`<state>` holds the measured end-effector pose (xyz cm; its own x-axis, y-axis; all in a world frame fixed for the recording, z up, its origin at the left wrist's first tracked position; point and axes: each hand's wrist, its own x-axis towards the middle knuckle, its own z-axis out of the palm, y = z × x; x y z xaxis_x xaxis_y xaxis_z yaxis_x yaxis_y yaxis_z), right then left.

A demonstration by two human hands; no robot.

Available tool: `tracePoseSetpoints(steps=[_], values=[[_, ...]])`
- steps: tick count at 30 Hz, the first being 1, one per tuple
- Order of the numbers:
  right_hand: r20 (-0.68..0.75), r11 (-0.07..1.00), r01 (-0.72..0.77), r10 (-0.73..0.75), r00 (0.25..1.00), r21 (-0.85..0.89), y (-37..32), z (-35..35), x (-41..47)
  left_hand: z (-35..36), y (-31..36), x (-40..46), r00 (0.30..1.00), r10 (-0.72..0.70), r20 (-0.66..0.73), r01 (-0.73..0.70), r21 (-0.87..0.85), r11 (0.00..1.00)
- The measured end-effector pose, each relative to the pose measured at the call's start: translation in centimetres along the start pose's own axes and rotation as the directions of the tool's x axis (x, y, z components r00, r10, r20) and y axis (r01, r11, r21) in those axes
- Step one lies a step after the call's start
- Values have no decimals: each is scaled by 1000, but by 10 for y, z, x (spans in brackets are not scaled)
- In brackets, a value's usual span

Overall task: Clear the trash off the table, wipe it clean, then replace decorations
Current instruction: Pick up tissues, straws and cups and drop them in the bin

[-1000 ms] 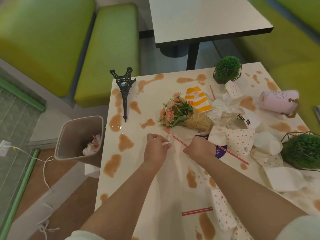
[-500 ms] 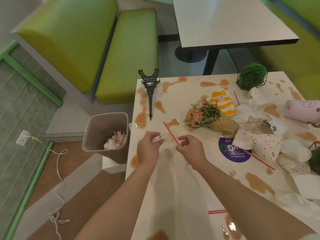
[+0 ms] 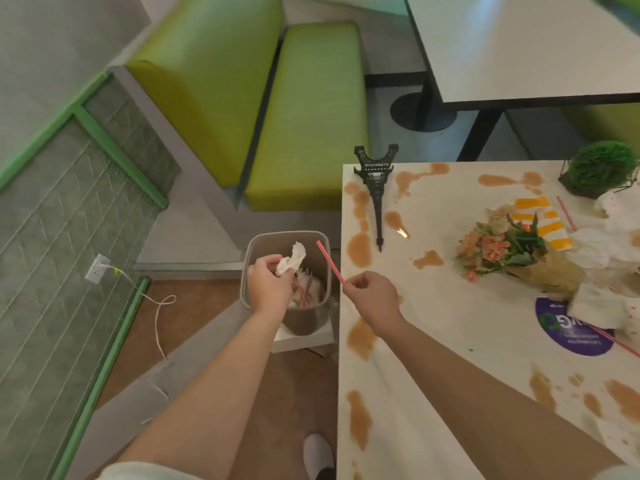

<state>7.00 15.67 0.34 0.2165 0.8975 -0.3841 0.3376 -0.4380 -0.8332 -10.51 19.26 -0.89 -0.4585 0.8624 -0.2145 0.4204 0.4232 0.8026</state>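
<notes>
Stained white table (image 3: 450,341) bears toppled tower model (image 3: 375,188), bouquet (image 3: 509,251), wrappers (image 3: 602,244).

left hand (image 3: 268,284) fingers curled, right hand (image 3: 372,299) pinching

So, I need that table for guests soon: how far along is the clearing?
Early. Done: some tissues and red straws already lie in the grey plastic bin. In hand: the left hand holds a crumpled white tissue over it; the right hand pinches a red straw. Left: paper trash, brown spills unwiped, toppled black tower model and flower bouquet.
</notes>
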Motion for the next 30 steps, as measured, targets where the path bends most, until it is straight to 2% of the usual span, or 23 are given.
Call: tracePoseSetpoints(steps=[5,9,13,18,22,26,30], values=[[24,994,31,-29,999,-101,-22,38,10,-18,-9,24,981,-98,170,87,75,993],[39,977,68,-62,997,-201,-30,60,19,-20,-20,29,982,-51,183,34,94,995],[89,954,39,-13,996,-296,-22,64,16,-14,-23,17,973,19,232,-45,107,993],[33,973,-7,15,999,-232,1,45,-1,0,-17,-7,926,53,374,-105,119,987],[-65,982,-40,29,997,-182,13,15,-20,11,-3,-33,887,81,455,-162,141,977],[-138,992,-62,47,989,-111,29,-24,-44,24,11,-66,852,137,506,-242,149,959],[-211,995,-73,58,976,-65,51,-71,-78,45,22,-115,823,143,550,-238,106,965]])
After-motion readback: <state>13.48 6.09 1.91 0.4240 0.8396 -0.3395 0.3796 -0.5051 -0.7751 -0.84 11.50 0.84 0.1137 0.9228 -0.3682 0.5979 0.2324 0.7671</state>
